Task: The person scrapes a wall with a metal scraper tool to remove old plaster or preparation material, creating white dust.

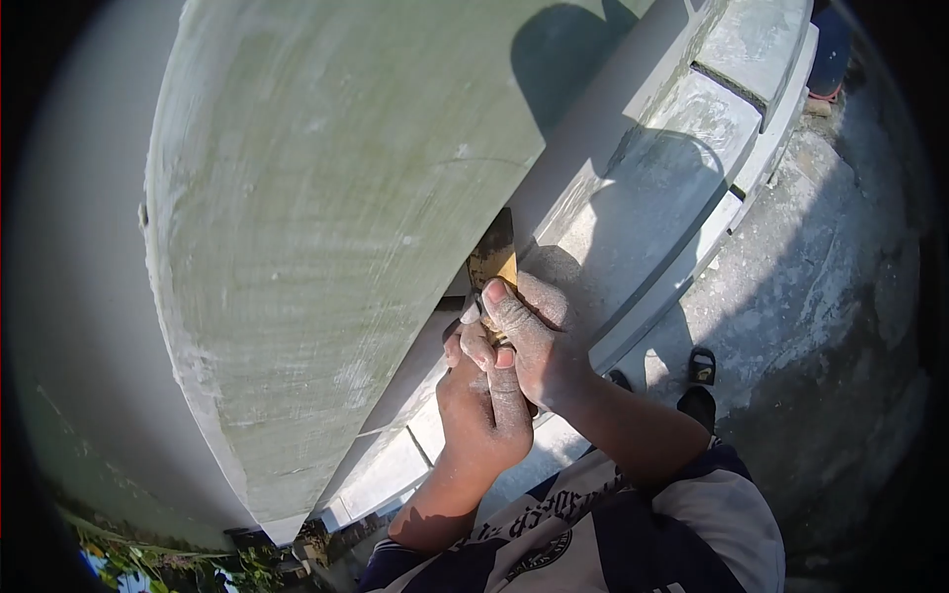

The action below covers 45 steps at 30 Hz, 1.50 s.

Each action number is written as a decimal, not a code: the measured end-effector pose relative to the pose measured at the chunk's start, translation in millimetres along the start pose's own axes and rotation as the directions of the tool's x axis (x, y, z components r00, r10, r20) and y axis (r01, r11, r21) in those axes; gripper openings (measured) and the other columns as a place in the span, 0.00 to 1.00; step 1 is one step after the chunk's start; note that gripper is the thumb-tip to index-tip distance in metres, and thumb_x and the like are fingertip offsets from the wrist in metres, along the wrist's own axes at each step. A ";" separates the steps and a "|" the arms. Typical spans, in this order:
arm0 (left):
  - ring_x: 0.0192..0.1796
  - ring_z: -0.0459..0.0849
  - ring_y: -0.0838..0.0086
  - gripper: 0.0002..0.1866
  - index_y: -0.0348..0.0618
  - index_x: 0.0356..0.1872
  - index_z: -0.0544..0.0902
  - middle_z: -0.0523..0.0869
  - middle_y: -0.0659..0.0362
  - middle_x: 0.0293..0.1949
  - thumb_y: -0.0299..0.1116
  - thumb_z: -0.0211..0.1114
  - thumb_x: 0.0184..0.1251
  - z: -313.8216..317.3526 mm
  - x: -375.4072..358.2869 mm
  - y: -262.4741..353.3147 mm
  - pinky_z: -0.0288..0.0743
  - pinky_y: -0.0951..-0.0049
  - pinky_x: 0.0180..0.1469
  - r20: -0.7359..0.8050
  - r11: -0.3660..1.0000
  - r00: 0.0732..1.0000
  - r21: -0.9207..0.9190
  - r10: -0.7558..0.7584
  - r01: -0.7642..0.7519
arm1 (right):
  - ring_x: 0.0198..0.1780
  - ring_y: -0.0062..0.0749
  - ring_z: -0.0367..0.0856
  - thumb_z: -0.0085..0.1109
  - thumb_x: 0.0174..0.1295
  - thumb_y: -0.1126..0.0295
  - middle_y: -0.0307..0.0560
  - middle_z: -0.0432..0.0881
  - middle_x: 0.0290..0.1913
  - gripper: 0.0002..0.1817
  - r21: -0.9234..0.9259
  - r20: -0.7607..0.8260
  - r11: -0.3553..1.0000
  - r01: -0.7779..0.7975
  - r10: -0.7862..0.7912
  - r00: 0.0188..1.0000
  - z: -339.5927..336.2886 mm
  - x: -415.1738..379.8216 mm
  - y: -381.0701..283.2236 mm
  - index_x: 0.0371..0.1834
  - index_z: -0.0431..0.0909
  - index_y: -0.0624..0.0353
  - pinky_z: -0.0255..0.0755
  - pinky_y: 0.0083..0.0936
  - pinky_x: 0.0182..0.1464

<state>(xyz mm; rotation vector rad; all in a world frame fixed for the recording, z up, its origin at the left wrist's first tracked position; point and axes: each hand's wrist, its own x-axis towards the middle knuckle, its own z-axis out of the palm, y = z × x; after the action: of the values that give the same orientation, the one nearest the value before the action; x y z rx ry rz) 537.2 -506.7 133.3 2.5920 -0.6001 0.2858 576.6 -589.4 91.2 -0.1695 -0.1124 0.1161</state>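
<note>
Both my hands meet at the middle of the view, dusted with pale powder. My right hand [539,331] is closed round the handle of a putty knife [494,255], its thumb on top. The blade is stained yellow-brown and dark at its tip, and points up along the edge of a greenish plastered panel [326,227]. My left hand [481,400] is closed just below and touches my right one, its fingers at the lower part of the knife. The fingers hide most of the handle.
White stepped ledges [682,148] curve along the right, with dark gaps between blocks. Below lies a dusty concrete floor [791,267], where a sandalled foot [702,367] shows. Plants [178,568] stand at the bottom left. Shadows fall across the panel and ledges.
</note>
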 end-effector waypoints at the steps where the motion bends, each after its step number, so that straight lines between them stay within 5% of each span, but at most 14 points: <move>1: 0.47 0.76 0.62 0.16 0.30 0.47 0.77 0.81 0.49 0.44 0.34 0.46 0.77 -0.7 5.1 2.2 0.65 0.66 0.54 0.025 1.000 1.000 -0.011 -0.002 0.002 | 0.24 0.22 0.71 0.49 0.75 0.65 0.36 0.65 0.20 0.11 -0.007 -0.012 1.000 -0.029 0.029 1.000 -1.9 3.9 -1.0 0.32 0.67 0.55 0.73 0.26 0.36; 3: 0.50 0.75 0.61 0.17 0.30 0.48 0.77 0.81 0.48 0.45 0.35 0.46 0.77 -8.5 17.3 18.8 0.63 0.63 0.58 0.167 0.873 0.902 -0.232 -0.398 0.428 | 0.25 0.21 0.72 0.49 0.75 0.65 0.37 0.67 0.21 0.12 -0.098 -0.083 0.992 -0.081 0.073 0.994 3.3 6.9 -15.2 0.32 0.68 0.55 0.72 0.26 0.35; 5: 0.51 0.74 0.63 0.17 0.29 0.47 0.77 0.81 0.47 0.44 0.34 0.45 0.78 -8.0 14.1 16.9 0.62 0.63 0.59 0.122 0.925 0.944 -0.193 -0.307 0.326 | 0.25 0.22 0.73 0.50 0.75 0.64 0.39 0.71 0.22 0.12 -0.369 0.018 0.918 0.145 -0.149 0.989 -4.0 7.0 -6.4 0.33 0.69 0.57 0.73 0.25 0.34; 6: 0.52 0.73 0.64 0.17 0.29 0.46 0.77 0.81 0.47 0.44 0.34 0.45 0.78 -7.8 12.2 16.0 0.62 0.63 0.59 0.099 0.947 0.960 -0.170 -0.260 0.274 | 0.24 0.22 0.73 0.50 0.75 0.63 0.39 0.71 0.22 0.12 0.079 0.019 0.995 -0.067 0.065 0.998 3.5 3.2 -10.9 0.33 0.70 0.57 0.73 0.24 0.34; 9: 0.50 0.73 0.65 0.17 0.28 0.45 0.77 0.80 0.47 0.42 0.33 0.44 0.79 3.7 1.4 4.6 0.64 0.67 0.55 0.001 0.999 0.999 -0.027 -0.032 0.032 | 0.24 0.24 0.73 0.49 0.75 0.63 0.39 0.72 0.22 0.12 0.041 0.014 0.999 -0.020 0.020 1.000 -1.9 -0.6 -1.2 0.34 0.70 0.57 0.74 0.24 0.35; 18: 0.34 0.79 0.60 0.15 0.31 0.39 0.78 0.82 0.50 0.29 0.32 0.47 0.78 15.2 8.9 3.0 0.69 0.62 0.45 -0.137 0.998 0.989 -0.022 0.059 -0.063 | 0.23 0.23 0.71 0.49 0.75 0.63 0.41 0.71 0.24 0.14 0.030 -0.016 0.994 -0.109 0.110 0.994 -1.0 2.2 -10.6 0.31 0.68 0.58 0.73 0.27 0.34; 20: 0.37 0.78 0.57 0.15 0.31 0.41 0.78 0.83 0.48 0.32 0.32 0.46 0.77 5.7 14.2 9.8 0.66 0.59 0.50 -0.010 0.980 0.992 -0.159 -0.122 0.119 | 0.24 0.23 0.71 0.48 0.76 0.64 0.42 0.72 0.26 0.14 -0.069 -0.033 0.983 -0.172 0.170 0.985 1.4 9.9 -22.5 0.32 0.68 0.60 0.73 0.30 0.35; 22: 0.41 0.76 0.61 0.15 0.31 0.42 0.78 0.81 0.49 0.36 0.33 0.45 0.78 8.2 10.5 10.7 0.65 0.63 0.51 -0.033 0.983 0.994 -0.155 -0.104 0.098 | 0.24 0.23 0.71 0.48 0.75 0.67 0.42 0.71 0.25 0.13 -0.366 0.107 0.916 0.162 -0.132 0.986 -7.5 6.6 -13.5 0.32 0.68 0.61 0.73 0.29 0.35; 24: 0.47 0.71 0.66 0.17 0.30 0.44 0.77 0.77 0.51 0.43 0.34 0.44 0.78 8.5 -0.3 6.9 0.62 0.68 0.55 -0.043 0.999 0.999 -0.025 0.025 -0.026 | 0.23 0.23 0.71 0.48 0.74 0.68 0.40 0.70 0.22 0.12 0.037 0.054 0.998 -0.048 0.046 0.997 -0.7 -3.0 -14.0 0.31 0.68 0.60 0.73 0.26 0.35; 30: 0.53 0.70 0.63 0.17 0.28 0.49 0.77 0.77 0.50 0.46 0.34 0.46 0.77 5.3 10.6 16.4 0.60 0.66 0.60 0.041 0.950 0.967 -0.178 -0.253 0.256 | 0.23 0.24 0.71 0.50 0.74 0.68 0.43 0.73 0.26 0.11 -0.048 -0.051 0.991 -0.126 0.124 0.991 -4.5 8.7 -14.6 0.33 0.69 0.60 0.76 0.33 0.38; 32: 0.51 0.71 0.66 0.17 0.28 0.48 0.77 0.77 0.51 0.45 0.34 0.46 0.77 15.0 2.8 7.8 0.62 0.68 0.57 -0.100 0.994 0.995 -0.113 -0.007 -0.005 | 0.24 0.23 0.72 0.49 0.74 0.67 0.41 0.71 0.23 0.12 0.002 -0.052 0.998 -0.066 0.066 0.996 6.4 -2.3 -18.6 0.31 0.68 0.60 0.73 0.28 0.35; 38: 0.47 0.73 0.64 0.16 0.30 0.46 0.78 0.79 0.49 0.43 0.34 0.46 0.78 5.9 14.3 22.7 0.64 0.68 0.54 -0.018 0.971 0.983 -0.155 -0.185 0.180 | 0.24 0.24 0.71 0.49 0.75 0.66 0.39 0.70 0.22 0.13 -0.054 -0.061 0.989 -0.140 0.137 0.989 2.1 5.8 -25.7 0.31 0.68 0.58 0.73 0.27 0.35; 42: 0.34 0.78 0.65 0.14 0.32 0.40 0.78 0.82 0.50 0.28 0.33 0.48 0.78 18.3 16.9 11.2 0.69 0.70 0.38 -0.209 0.994 0.973 -0.029 0.095 -0.103 | 0.24 0.23 0.71 0.49 0.74 0.68 0.38 0.69 0.21 0.12 -0.013 -0.020 0.993 -0.120 0.119 0.993 2.7 3.6 -20.8 0.31 0.68 0.59 0.73 0.26 0.34; 45: 0.41 0.75 0.67 0.15 0.31 0.44 0.77 0.80 0.52 0.35 0.34 0.46 0.78 9.6 13.0 23.4 0.66 0.70 0.47 -0.031 0.943 0.966 -0.225 -0.258 0.245 | 0.24 0.24 0.71 0.50 0.74 0.67 0.39 0.69 0.22 0.12 -0.006 -0.027 0.990 -0.143 0.143 0.989 -0.1 4.7 -21.6 0.31 0.68 0.59 0.73 0.27 0.34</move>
<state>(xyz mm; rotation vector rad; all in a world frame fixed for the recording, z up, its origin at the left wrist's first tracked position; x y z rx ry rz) 538.9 -534.7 137.9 2.4025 -0.2575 0.1993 583.5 -610.0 95.3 -0.1865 -0.0737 0.2560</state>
